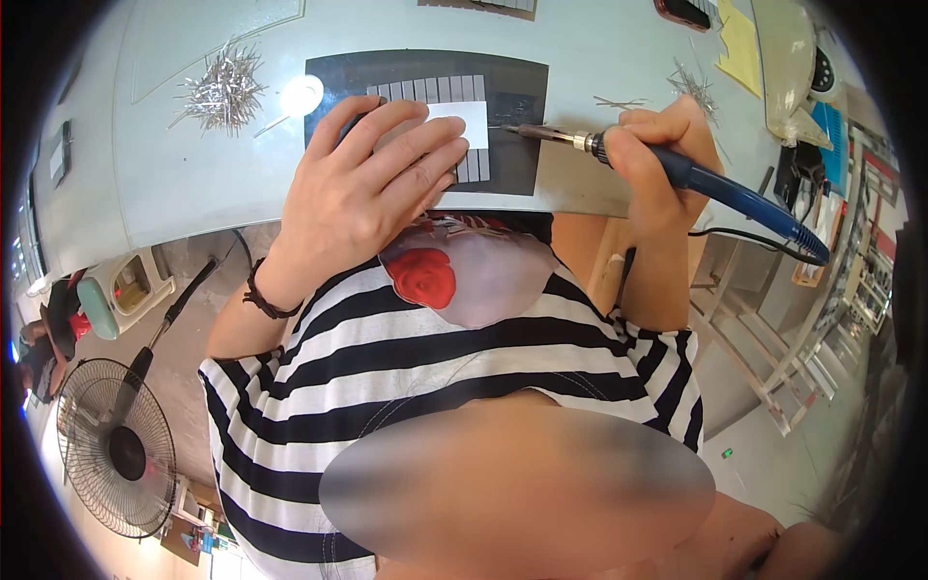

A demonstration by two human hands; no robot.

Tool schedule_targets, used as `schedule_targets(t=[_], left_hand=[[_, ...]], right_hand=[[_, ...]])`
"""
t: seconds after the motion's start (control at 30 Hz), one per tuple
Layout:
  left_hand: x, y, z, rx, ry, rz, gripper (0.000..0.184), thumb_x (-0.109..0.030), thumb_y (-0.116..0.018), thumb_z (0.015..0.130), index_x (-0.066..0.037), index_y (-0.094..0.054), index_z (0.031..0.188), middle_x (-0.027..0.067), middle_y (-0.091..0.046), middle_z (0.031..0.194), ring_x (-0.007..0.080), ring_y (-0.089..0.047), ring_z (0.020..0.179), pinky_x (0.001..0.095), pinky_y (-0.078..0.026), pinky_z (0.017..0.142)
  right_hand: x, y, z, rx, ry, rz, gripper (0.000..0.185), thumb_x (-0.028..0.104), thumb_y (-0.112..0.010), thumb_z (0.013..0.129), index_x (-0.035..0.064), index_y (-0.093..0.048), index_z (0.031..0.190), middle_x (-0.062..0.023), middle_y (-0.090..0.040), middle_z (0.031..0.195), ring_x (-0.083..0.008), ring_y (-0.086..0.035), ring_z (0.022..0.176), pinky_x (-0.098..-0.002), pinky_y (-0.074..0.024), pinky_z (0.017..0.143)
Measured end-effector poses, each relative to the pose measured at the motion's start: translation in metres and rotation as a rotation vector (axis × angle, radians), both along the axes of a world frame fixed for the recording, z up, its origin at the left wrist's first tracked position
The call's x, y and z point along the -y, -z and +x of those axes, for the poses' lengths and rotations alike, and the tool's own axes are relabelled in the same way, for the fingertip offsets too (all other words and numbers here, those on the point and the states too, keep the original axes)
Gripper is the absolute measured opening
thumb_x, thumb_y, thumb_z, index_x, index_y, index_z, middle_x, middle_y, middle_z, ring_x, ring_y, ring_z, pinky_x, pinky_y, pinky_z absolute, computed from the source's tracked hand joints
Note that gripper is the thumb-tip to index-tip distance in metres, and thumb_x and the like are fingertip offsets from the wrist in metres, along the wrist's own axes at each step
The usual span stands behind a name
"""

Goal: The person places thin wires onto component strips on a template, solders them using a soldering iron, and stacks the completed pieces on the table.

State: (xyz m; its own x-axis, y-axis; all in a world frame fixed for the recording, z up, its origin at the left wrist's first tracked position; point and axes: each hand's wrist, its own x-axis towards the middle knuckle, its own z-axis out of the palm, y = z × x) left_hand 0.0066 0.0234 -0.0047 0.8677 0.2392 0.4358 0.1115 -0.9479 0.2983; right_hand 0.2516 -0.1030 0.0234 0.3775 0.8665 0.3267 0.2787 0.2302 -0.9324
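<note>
My left hand (362, 188) lies over a white rectangular card (473, 124), its fingers stretched out and pressing on it. Under the card is a row of narrow grey strips (440, 90), laid side by side on a dark sheet (519, 89). The left thumb is mostly hidden. Gripped like a pen in my right hand (667, 159) is a soldering iron (730, 191) with a blue handle. Its metal tip points left and reaches just beside the card's right edge; whether it touches anything there I cannot tell.
On the table (193, 184) lie a pile of thin metal pieces (226, 89) at left, a round white object (302, 95), and more thin pieces (692, 89) at right. A yellow paper (739, 50) is at far right. The iron's cable (744, 235) hangs beside the table.
</note>
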Motion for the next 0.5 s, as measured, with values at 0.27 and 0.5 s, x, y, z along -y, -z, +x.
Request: schedule_targets(t=[0.27, 0.5], left_hand=[[0.001, -0.002, 0.001, 0.001, 0.006, -0.018, 0.033, -0.013, -0.076, 0.082, -0.009, -0.071, 0.115, 0.0011, -0.068, 0.124, 0.0254, -0.063, 0.112, 0.0451, -0.046, 0.099], [0.001, -0.009, 0.000, 0.044, -0.012, -0.045, 0.041, -0.011, -0.076, 0.080, -0.012, -0.070, 0.120, -0.0003, -0.069, 0.125, 0.0235, -0.062, 0.119, 0.0442, -0.045, 0.101]], right_hand=[[0.011, 0.000, 0.000, -0.240, 0.025, 0.079, 0.019, -0.007, -0.067, 0.085, 0.0022, -0.050, 0.085, -0.0017, -0.055, 0.067, -0.0053, -0.045, 0.059, -0.0222, -0.0358, 0.056], [0.019, 0.013, -0.015, -0.113, 0.380, 0.128, 0.016, -0.003, -0.056, 0.091, 0.0039, -0.042, 0.087, -0.0056, -0.049, 0.065, -0.0056, -0.033, 0.052, -0.0225, -0.0322, 0.053]])
